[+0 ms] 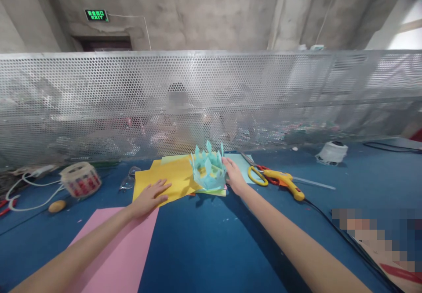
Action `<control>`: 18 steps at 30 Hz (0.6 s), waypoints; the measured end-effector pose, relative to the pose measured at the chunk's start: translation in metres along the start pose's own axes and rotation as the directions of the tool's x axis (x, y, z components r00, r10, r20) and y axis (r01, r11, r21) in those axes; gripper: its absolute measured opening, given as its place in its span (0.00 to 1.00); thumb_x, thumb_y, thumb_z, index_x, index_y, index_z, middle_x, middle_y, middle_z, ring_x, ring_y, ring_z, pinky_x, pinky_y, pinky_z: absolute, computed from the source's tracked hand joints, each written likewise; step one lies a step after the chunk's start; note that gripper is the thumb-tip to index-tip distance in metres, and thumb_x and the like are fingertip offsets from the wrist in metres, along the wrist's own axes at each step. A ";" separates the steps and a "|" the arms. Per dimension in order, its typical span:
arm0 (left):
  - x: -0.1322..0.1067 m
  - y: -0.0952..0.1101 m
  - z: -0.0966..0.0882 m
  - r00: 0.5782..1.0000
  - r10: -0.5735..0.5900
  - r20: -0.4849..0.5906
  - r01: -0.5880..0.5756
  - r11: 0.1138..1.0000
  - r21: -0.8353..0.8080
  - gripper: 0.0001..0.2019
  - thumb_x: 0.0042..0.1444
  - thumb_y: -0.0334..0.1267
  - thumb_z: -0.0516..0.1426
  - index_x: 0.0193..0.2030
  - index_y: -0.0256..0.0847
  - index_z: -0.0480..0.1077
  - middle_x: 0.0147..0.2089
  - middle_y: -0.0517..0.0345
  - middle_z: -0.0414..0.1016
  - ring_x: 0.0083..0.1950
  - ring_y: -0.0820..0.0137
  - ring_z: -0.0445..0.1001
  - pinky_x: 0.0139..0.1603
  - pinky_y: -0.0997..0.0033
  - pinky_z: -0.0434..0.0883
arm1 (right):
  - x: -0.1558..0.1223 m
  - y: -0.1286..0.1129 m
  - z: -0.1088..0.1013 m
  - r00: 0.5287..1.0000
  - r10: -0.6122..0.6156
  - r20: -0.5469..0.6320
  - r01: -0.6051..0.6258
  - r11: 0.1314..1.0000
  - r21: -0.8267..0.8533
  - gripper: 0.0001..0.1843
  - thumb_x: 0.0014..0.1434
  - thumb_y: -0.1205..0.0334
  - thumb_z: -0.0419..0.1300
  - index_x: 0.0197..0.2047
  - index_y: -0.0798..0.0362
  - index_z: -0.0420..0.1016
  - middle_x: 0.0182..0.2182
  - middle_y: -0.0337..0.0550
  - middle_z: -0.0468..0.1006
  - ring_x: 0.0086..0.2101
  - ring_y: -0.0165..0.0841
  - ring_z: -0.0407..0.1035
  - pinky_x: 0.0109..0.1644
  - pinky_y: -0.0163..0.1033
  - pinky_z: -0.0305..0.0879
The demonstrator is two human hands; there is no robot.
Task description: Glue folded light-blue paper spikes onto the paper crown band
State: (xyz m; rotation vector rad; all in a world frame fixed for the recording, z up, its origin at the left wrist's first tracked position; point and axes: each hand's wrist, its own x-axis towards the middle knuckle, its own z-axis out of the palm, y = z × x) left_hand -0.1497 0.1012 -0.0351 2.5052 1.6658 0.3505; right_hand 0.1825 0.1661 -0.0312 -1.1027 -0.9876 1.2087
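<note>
A light-blue paper crown (211, 176) with pointed tips stands on top of sheets of coloured paper. My right hand (233, 175) is at the crown's right side, fingers closed on its edge; the thumb is partly hidden. Flat on the yellow paper (178, 172) lies my left hand (150, 197), fingers spread and holding nothing. Below that hand a pink sheet (115, 249) reaches toward the table's near edge. Beside my right hand are a light-blue sheet (239, 161) and yellow-and-red-handled scissors (259, 176).
A yellow glue gun (286, 183) with a clear glue stick trails a black cord to the right. Tape roll (81, 179) and clear glasses (129, 178) sit left; white thread spool (332, 153) stands right. A perforated metal screen (211, 104) borders the blue table (191, 249).
</note>
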 end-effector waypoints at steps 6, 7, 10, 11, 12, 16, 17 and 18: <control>0.007 0.004 -0.006 0.998 0.012 -0.057 -0.012 1.000 -0.005 0.17 0.65 0.44 0.58 0.58 0.41 0.67 0.61 0.49 0.69 0.58 0.58 0.71 0.57 0.47 0.71 | -0.004 -0.004 -0.005 0.993 0.118 0.007 -0.119 0.993 0.004 0.19 0.66 0.55 0.60 0.57 0.52 0.70 0.54 0.48 0.73 0.48 0.39 0.72 0.49 0.51 0.72; 0.006 0.007 -0.009 0.998 0.023 -0.055 -0.023 1.000 0.000 0.17 0.65 0.44 0.58 0.57 0.41 0.68 0.60 0.49 0.69 0.57 0.58 0.72 0.57 0.47 0.71 | -0.004 -0.005 -0.006 0.993 0.121 0.006 -0.121 0.993 0.005 0.19 0.66 0.55 0.60 0.57 0.52 0.70 0.54 0.48 0.73 0.48 0.39 0.72 0.49 0.51 0.72; -0.011 0.024 -0.022 0.995 0.094 -0.019 -0.093 0.996 0.010 0.15 0.65 0.43 0.58 0.55 0.41 0.69 0.60 0.49 0.70 0.57 0.59 0.72 0.58 0.47 0.70 | 0.001 -0.011 -0.008 0.991 0.132 0.004 -0.132 0.991 0.022 0.19 0.66 0.55 0.60 0.57 0.52 0.70 0.54 0.48 0.73 0.48 0.39 0.72 0.49 0.51 0.72; -0.021 0.034 -0.026 0.992 0.129 -0.003 -0.129 0.992 0.007 0.15 0.65 0.43 0.58 0.55 0.41 0.69 0.60 0.49 0.70 0.58 0.58 0.72 0.58 0.46 0.70 | 0.004 -0.013 -0.008 0.991 0.136 0.003 -0.136 0.990 0.030 0.19 0.66 0.55 0.60 0.57 0.52 0.70 0.54 0.48 0.73 0.48 0.39 0.72 0.49 0.51 0.72; -0.034 0.046 -0.029 0.985 0.170 0.019 -0.170 0.985 0.000 0.15 0.66 0.42 0.58 0.57 0.42 0.69 0.61 0.49 0.70 0.59 0.58 0.71 0.60 0.45 0.69 | 0.006 -0.015 -0.008 0.991 0.136 0.002 -0.136 0.990 0.038 0.19 0.66 0.55 0.60 0.57 0.52 0.70 0.54 0.48 0.73 0.48 0.39 0.72 0.49 0.51 0.72; -0.089 0.098 -0.035 0.914 0.385 0.126 -0.379 0.923 -0.073 0.17 0.68 0.45 0.54 0.62 0.48 0.67 0.61 0.51 0.73 0.59 0.59 0.74 0.57 0.51 0.74 | 0.010 -0.016 0.000 0.996 0.091 0.020 -0.092 0.994 0.060 0.19 0.66 0.55 0.60 0.57 0.53 0.70 0.54 0.48 0.73 0.48 0.39 0.72 0.49 0.51 0.72; -0.100 0.109 -0.033 0.896 0.424 0.131 -0.416 0.905 -0.084 0.20 0.67 0.47 0.54 0.64 0.54 0.64 0.62 0.54 0.73 0.61 0.60 0.73 0.58 0.54 0.74 | 0.009 -0.014 0.003 0.997 0.066 0.029 -0.067 0.996 0.062 0.19 0.66 0.55 0.60 0.57 0.53 0.70 0.54 0.48 0.73 0.48 0.40 0.72 0.49 0.51 0.73; -0.109 0.118 -0.029 0.880 0.453 0.145 -0.442 0.891 -0.102 0.23 0.66 0.48 0.56 0.66 0.64 0.60 0.62 0.62 0.72 0.60 0.64 0.74 0.58 0.63 0.74 | 0.008 -0.011 0.007 0.999 0.038 0.038 -0.041 0.997 0.062 0.19 0.66 0.55 0.60 0.57 0.53 0.70 0.54 0.48 0.73 0.48 0.40 0.72 0.49 0.51 0.73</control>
